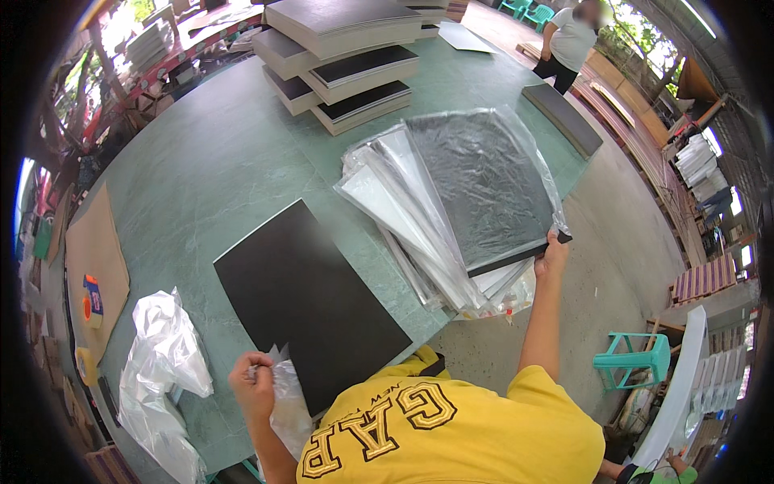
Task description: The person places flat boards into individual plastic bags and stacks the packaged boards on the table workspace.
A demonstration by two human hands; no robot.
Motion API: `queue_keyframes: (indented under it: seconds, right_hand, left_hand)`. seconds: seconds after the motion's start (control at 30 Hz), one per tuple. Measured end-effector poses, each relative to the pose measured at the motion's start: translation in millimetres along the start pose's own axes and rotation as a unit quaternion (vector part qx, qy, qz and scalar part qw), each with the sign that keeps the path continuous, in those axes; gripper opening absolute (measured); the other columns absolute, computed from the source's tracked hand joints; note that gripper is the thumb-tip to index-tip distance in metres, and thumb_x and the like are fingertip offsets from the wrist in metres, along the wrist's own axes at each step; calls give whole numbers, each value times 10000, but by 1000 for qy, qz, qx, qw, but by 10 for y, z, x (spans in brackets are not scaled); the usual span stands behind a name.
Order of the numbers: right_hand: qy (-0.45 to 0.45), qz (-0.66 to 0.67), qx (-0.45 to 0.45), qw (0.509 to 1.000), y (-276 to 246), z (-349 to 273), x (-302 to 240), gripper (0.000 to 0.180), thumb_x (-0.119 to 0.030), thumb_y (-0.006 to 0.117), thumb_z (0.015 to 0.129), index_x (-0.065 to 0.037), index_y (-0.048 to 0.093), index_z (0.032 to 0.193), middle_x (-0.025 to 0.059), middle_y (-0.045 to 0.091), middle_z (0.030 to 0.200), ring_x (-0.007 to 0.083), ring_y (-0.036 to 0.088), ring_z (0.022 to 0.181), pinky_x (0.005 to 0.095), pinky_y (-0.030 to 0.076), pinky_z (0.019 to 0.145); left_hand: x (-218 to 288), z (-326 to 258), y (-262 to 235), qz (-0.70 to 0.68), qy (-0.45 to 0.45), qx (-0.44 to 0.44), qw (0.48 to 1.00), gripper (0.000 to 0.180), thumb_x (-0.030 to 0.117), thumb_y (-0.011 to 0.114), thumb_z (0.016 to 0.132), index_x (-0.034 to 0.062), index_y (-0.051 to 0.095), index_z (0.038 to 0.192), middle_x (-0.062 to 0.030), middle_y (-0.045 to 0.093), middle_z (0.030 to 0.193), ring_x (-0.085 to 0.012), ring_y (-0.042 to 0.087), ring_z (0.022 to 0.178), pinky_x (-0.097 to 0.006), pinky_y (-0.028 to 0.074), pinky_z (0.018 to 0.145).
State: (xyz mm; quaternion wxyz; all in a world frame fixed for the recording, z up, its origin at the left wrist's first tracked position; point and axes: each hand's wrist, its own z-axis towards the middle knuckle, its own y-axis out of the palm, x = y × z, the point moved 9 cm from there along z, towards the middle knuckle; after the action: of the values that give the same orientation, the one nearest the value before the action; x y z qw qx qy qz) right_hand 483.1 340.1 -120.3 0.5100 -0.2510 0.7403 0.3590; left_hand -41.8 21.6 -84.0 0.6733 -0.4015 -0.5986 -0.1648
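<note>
My right hand (pixel 552 255) grips the lower right corner of a dark board in a clear plastic bag (pixel 488 181). The board's black lower edge sticks out of the bag. That bag lies on a fanned pile of plastic-wrapped sheets (pixel 403 214) at the table's near right edge. To the left, my left hand (pixel 254 382) is closed on a crumpled piece of clear plastic (pixel 289 395), which hangs by my yellow shirt. Between the hands, a bare black board (pixel 302 290) lies flat, its near edge partly behind the plastic and my shirt.
Thick stacks of boards (pixel 343 60) stand at the far side of the green table (pixel 177 177). Loose clear plastic (pixel 165 355), brown cardboard (pixel 101 250) and a tape roll (pixel 91 301) lie left. A dark slab (pixel 562 121) sits far right; a green stool (pixel 633 359) stands on the floor. A person (pixel 568 40) stands beyond.
</note>
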Motion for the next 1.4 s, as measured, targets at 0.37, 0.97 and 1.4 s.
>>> queue_keyframes:
  seconds: [0.37,0.97,1.4]
  right_hand:
    - [-5,-65,-32,997,-221,524,193,374,-62,562,773,28,411,1103,128,507,1046,243,524,905,371,440,767]
    - [616,53,-546,566,1979,-3761,2319,699,-595,354,798,23,426,1116,155,531,1021,226,527,946,363,413,836]
    - [321,-324,-819,347,1491,-3554,2235,298,-153,631,735,6,553,975,33,591,829,97,546,706,217,448,659]
  left_hand:
    - [-28,208,-383,116,77,45,989,118,-48,395,659,2,501,677,-26,485,655,-91,420,600,-205,333,535]
    - [632,688,148,126,203,74,968,328,179,590,763,46,515,1053,-152,472,1103,-285,450,1018,-364,342,877]
    - [-416,428,552,321,153,90,930,657,356,596,735,62,329,1258,-211,300,1277,-364,265,1198,-458,214,965]
